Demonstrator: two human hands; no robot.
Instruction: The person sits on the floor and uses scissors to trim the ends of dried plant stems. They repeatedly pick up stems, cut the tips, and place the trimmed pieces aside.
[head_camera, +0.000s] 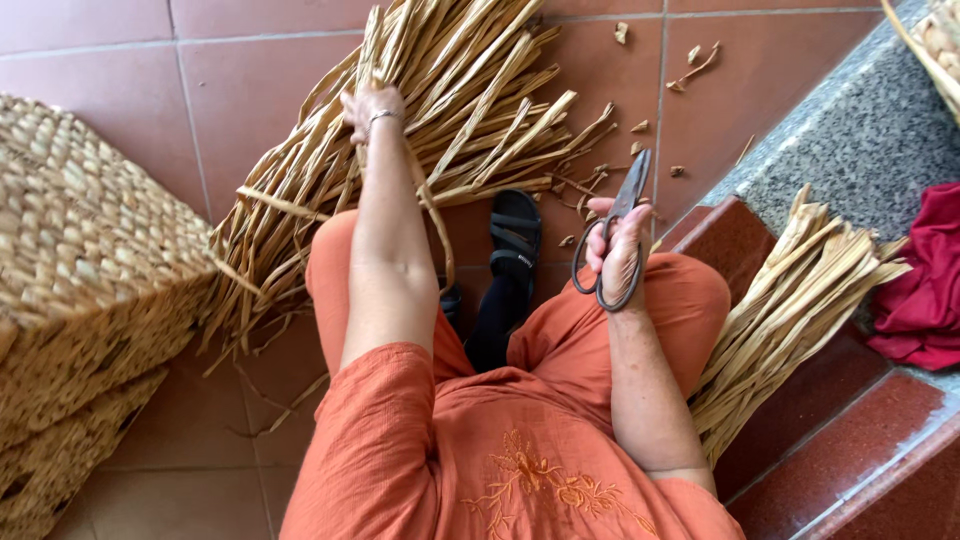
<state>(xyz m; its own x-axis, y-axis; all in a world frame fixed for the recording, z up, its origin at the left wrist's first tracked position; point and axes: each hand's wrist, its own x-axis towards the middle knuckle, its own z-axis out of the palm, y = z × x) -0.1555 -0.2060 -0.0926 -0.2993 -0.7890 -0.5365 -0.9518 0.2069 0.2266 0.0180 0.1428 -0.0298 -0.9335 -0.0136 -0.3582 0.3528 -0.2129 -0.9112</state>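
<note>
My left hand (372, 108) grips 1 dried strip (430, 205) from the pile (450, 100) beyond my knees; my right hand (615, 250) holds shut scissors (618, 225). Pulling hard could tangle the pile or jab my leg.

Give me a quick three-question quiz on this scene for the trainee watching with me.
1. True or false: the right hand holds the scissors.
2. What does the left hand grip: A) the red cloth, B) a strand from the pile of dried fibre strips, C) the woven basket?
3. Where does the smaller bundle of strips lie?

Key: 1 true. 2 B. 3 On the red step at the person's right, beside the knee.
</note>
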